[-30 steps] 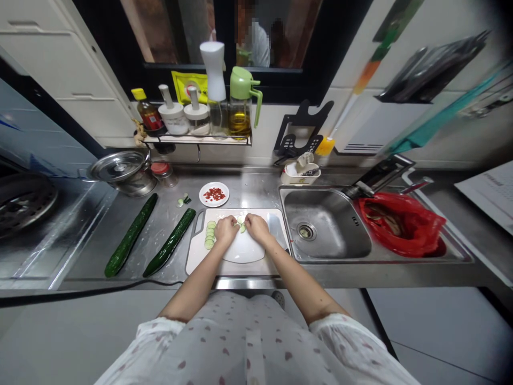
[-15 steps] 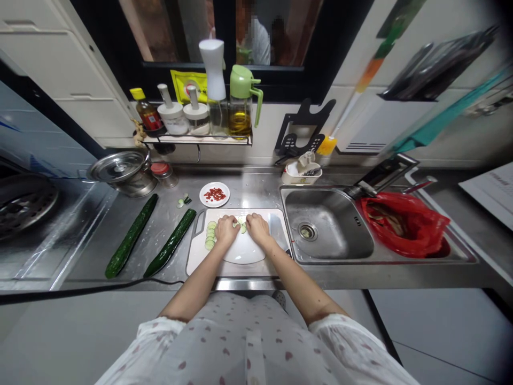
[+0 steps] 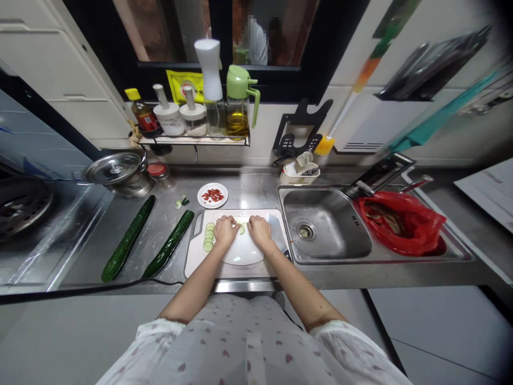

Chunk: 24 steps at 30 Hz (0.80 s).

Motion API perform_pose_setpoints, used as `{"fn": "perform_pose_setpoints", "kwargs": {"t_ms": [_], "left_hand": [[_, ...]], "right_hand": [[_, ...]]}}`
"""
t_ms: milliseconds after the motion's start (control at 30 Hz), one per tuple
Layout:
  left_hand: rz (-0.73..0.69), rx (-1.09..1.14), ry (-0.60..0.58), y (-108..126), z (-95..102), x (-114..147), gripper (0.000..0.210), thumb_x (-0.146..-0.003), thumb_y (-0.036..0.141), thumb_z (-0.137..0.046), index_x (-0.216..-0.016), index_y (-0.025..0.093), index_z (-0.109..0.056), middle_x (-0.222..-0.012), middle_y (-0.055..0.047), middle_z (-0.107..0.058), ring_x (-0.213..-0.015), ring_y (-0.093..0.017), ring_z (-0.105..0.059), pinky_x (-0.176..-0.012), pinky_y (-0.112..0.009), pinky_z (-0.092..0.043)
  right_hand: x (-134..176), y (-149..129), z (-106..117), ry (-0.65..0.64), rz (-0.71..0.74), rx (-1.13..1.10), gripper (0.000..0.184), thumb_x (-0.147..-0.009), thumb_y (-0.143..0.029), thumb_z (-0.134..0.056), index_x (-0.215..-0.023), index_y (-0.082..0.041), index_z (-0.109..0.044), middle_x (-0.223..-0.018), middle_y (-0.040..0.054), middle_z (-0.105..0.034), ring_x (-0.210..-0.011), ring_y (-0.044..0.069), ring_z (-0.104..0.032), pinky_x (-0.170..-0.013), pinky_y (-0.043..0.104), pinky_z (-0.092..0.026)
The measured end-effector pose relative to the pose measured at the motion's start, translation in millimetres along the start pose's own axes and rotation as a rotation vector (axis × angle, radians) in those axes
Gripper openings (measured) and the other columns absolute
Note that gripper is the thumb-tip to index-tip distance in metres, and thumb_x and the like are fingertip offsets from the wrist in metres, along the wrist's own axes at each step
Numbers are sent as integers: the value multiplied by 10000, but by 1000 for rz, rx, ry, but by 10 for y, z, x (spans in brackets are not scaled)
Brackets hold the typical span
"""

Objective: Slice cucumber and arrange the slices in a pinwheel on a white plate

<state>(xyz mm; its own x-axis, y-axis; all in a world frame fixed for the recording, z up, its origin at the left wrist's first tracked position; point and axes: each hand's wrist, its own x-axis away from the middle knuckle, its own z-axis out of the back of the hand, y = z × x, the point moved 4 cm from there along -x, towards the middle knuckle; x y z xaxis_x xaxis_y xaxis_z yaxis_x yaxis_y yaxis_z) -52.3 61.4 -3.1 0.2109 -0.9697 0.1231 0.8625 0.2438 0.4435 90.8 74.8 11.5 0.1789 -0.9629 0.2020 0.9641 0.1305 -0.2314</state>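
A white plate [image 3: 243, 255] lies on the cutting board [image 3: 196, 259], with a few pale green cucumber slices [image 3: 241, 230] near its far edge. Over the plate's far left part, my left hand [image 3: 226, 232] is closed, its fingertips pinching a cucumber slice. My right hand [image 3: 259, 231] faces it from the right, fingers also closed on a slice at the far edge; the fingers partly hide it. More cucumber slices [image 3: 209, 237] overlap in a row on the board, left of my left hand. A knife [image 3: 276, 227] lies on the board's right side, partly behind my right hand.
Two whole cucumbers [image 3: 129, 238] [image 3: 169, 244] lie to the left. Behind the board are a small plate of red pieces [image 3: 212, 196] and cucumber ends [image 3: 181, 202]. A sink [image 3: 326, 224] with a red bag [image 3: 403, 224] is at right; a condiment shelf [image 3: 196, 140] hangs behind.
My hands have shifted slightly over the plate, with the fingertips a little further apart. The whole view has moved slightly; the other things stay in place.
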Motion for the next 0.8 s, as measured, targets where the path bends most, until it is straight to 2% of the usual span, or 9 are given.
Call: {"fn": "perform_pose_setpoints", "kwargs": {"t_ms": [800], "left_hand": [[-4,14,10,-27,-36,-29,220,-818,441,-609,-896,250,-686,-1011,-56,-645,-1014,-246,-547,-788,-329,-411]], "right_hand": [[-9,23,-23,47,23,14,226,-972,-291,-424,-1051,-189,-609,-1086,93,-648,-1007,208,-556,-776,281,-360]]}}
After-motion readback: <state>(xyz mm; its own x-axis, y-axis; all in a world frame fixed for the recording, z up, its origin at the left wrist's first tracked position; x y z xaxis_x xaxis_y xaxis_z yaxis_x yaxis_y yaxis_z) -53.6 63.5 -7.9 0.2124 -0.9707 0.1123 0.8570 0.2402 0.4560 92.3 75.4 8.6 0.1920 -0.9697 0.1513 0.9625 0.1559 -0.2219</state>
